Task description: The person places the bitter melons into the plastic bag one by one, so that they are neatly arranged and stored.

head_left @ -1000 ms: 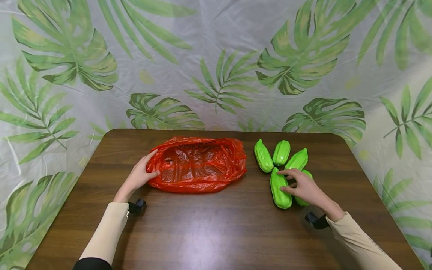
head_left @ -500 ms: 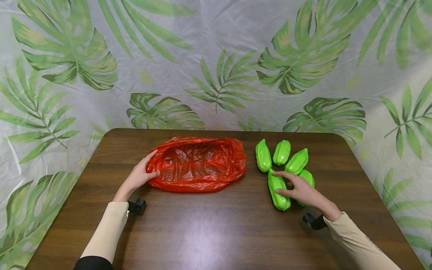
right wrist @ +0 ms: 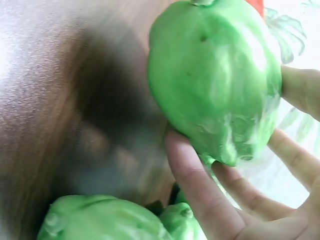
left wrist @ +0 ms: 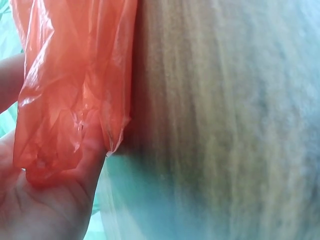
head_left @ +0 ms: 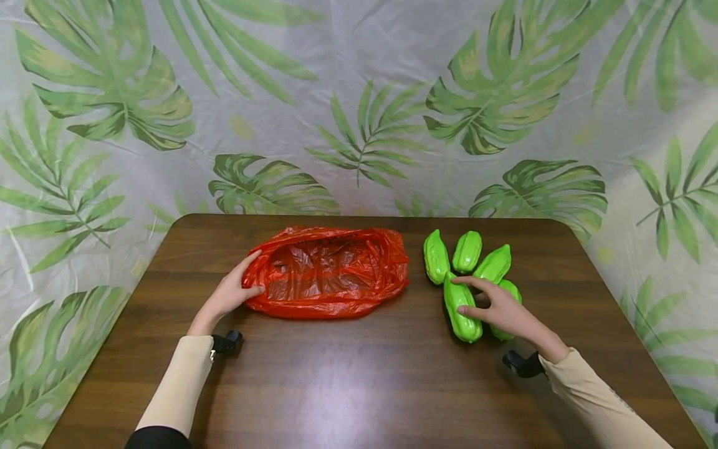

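Observation:
A thin red plastic bag lies on the left half of the table with its mouth spread towards me. My left hand holds its left end, thumb and fingers apart; in the left wrist view the thumb shows through the red film. On the right, my right hand grips a glossy green, ridged, gourd-like vegetable between thumb and fingers. Its rounded end and short stem fill the right wrist view, with a dark shadow on the wood beside it.
Several similar green vegetables lie close by: one at the left, one behind, one slanting and one partly hidden by my right hand. The brown wooden table ends at a leaf-printed cloth.
My right hand has shifted a little left, and its grip on the front green vegetable has moved that vegetable slightly left and up in view. The left hand and bag stay put.

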Tool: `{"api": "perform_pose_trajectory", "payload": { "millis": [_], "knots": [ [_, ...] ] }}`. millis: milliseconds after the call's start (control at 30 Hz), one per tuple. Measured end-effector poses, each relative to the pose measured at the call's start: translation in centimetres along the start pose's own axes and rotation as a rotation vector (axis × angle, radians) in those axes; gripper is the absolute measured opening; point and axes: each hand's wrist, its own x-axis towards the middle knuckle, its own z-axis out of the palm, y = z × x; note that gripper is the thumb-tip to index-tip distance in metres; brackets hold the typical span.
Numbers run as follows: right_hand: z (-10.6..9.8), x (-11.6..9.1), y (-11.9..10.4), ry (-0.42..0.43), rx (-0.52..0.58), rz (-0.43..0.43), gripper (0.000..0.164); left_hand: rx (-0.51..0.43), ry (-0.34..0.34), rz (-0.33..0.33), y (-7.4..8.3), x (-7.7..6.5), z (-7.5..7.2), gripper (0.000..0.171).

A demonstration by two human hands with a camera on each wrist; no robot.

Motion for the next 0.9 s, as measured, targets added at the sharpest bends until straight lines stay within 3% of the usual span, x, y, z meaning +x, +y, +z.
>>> {"api": "perform_pose_trajectory", "payload": {
  "millis": [533,900],
  "knots": [
    [-0.6,1.8,-1.6,0.037,0.087,-0.013,0.053,-0.003,0.004,-0.014,0.2,-0.2,0.0,0.081],
    [-0.6,4.2,-3.9,0.037,0.126,-0.038,0.054,0.002,0.004,-0.016,0.2,-0.2,0.1,0.082]
  ]
}}
